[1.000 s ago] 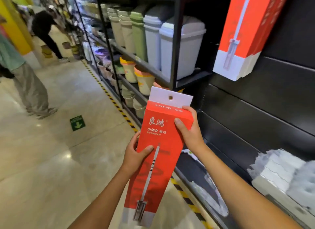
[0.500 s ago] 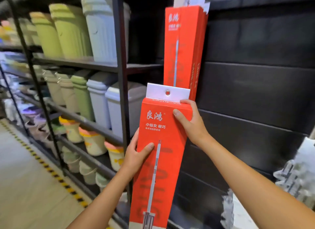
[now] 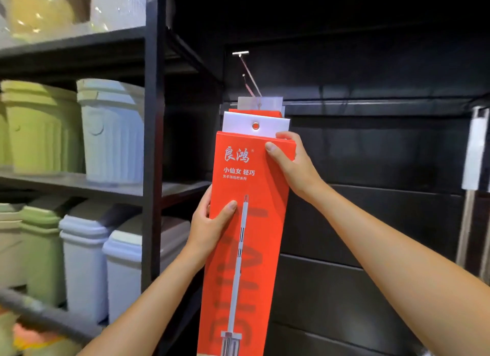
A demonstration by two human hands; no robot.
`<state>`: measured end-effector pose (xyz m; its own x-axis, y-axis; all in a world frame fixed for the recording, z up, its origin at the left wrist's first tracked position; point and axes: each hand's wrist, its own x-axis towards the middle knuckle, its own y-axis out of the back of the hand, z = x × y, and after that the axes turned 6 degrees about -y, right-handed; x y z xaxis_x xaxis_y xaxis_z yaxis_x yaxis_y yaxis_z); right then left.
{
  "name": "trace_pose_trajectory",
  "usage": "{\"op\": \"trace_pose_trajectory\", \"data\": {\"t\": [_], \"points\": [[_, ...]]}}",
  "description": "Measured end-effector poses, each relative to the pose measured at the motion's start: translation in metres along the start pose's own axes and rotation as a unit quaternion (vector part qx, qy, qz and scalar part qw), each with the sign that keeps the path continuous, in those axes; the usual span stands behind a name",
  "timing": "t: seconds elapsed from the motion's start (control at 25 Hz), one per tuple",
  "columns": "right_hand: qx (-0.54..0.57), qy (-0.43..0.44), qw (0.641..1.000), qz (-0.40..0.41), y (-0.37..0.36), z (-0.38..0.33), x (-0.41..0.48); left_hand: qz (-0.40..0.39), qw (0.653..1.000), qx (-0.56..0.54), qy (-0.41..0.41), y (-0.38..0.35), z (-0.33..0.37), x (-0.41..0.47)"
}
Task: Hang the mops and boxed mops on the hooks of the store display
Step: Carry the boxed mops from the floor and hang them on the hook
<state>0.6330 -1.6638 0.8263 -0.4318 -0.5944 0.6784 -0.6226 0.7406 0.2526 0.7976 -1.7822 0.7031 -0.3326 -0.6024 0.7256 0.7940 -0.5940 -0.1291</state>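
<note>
Holding red boxed mop [image 3: 246, 236] upright at frame centre, before dark panel [image 3: 371, 156]. Gripping left edge mid-height with left hand [image 3: 209, 223], thumb on front, fingers curled behind. Pinching upper right corner with right hand [image 3: 294, 164], thumb on front. Showing eyelet [image 3: 255, 125] below hook [image 3: 250, 77], seemingly not yet threaded; blurred there.
</note>
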Motion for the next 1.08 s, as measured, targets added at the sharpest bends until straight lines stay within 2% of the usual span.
{"op": "trace_pose_trajectory", "data": {"t": [0.68, 1.08], "points": [[-0.059, 0.074, 0.995, 0.037, -0.007, -0.059, 0.101, -0.024, 0.994, -0.101, -0.042, 0.012, 0.018, 0.111], [-0.123, 0.039, 0.990, 0.052, -0.012, -0.052, 0.122, -0.040, 0.992, -0.119, 0.003, 0.011, 0.002, 0.133]]}}
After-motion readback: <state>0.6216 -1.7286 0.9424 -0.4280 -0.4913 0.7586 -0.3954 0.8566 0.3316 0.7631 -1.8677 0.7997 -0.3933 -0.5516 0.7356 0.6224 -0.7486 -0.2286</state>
